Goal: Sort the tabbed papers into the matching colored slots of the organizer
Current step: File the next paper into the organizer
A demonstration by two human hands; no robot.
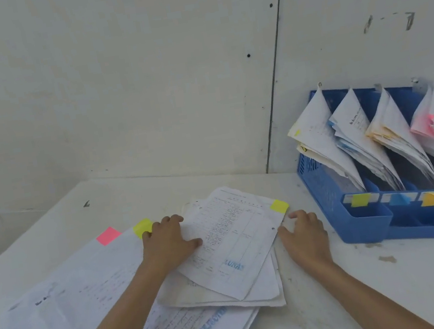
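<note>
Tabbed papers [231, 244], frame centre: left hand [166, 243] lay flat, fingers spread, steadying them; right hand [303, 233], loosely bent, empty, met their edge, likely to lift.

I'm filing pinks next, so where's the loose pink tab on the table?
In the head view, the pink tab sticks out at the far edge of the left pile, just left of the yellow tab by the left hand.

We see soft, even, bright light — barely any shadows; the white tabletop [345, 300] washes out, and wide-angle bending curves the frame's edges.
</note>
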